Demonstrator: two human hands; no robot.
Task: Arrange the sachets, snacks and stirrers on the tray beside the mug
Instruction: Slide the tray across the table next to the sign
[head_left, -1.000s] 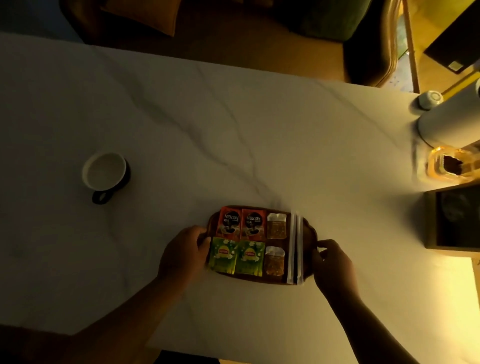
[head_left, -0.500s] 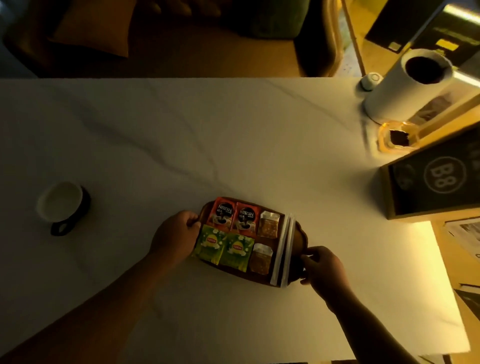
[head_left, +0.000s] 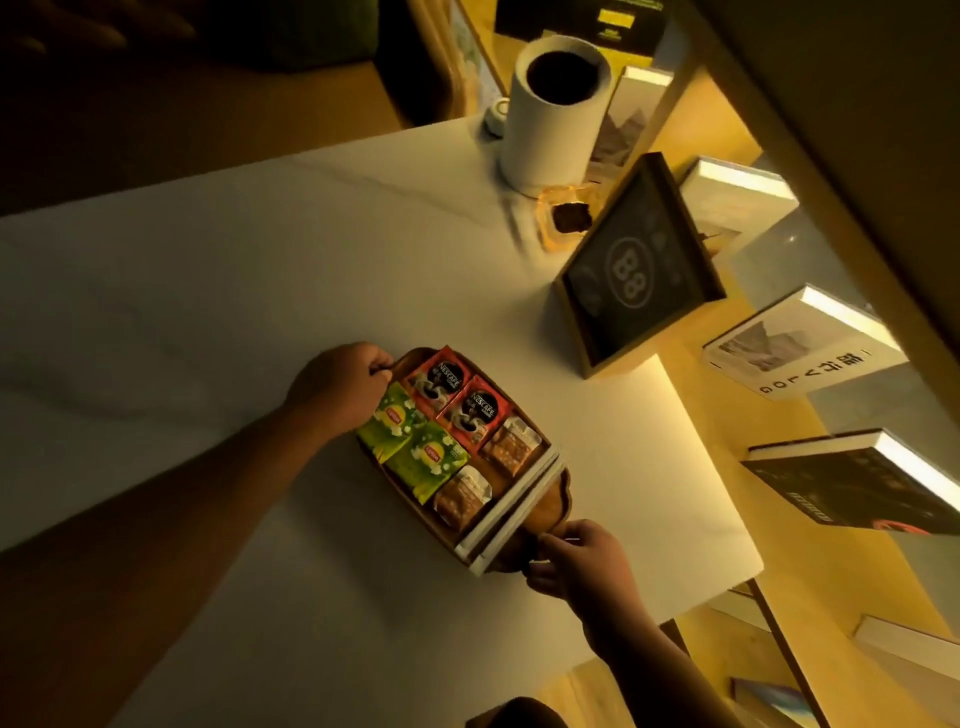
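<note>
Since a second ago the view has swung right and the tray (head_left: 550, 506) has turned: it lay square to the near edge of the table (head_left: 208, 322) then, and now it sits on a diagonal, its left end farther away and its right end nearer. The mug, which stood well apart at the left, is out of view, so I cannot tell how close the tray stands to it now. Both hands have kept their hold through the turn. The left hand (head_left: 340, 387) is curled closed around the tray's far-left handle; the right hand (head_left: 574, 558) pinches the near-right handle between thumb and fingers. My reading is that the arranging is done and what remains is placing the loaded tray beside the mug (which lay to the left, opposite to where the view now points).

Inside the tray, everything lies flat in neat rows. Two red coffee sachets (head_left: 457, 402) sit side by side along the far edge, with two green tea sachets (head_left: 415, 449) just beside them along the near edge. Right of those come two clear-wrapped brown snacks (head_left: 485, 473), one farther, one nearer. Two white wrapped stirrers (head_left: 511, 506) lie across the right end, touching each other.
</note>
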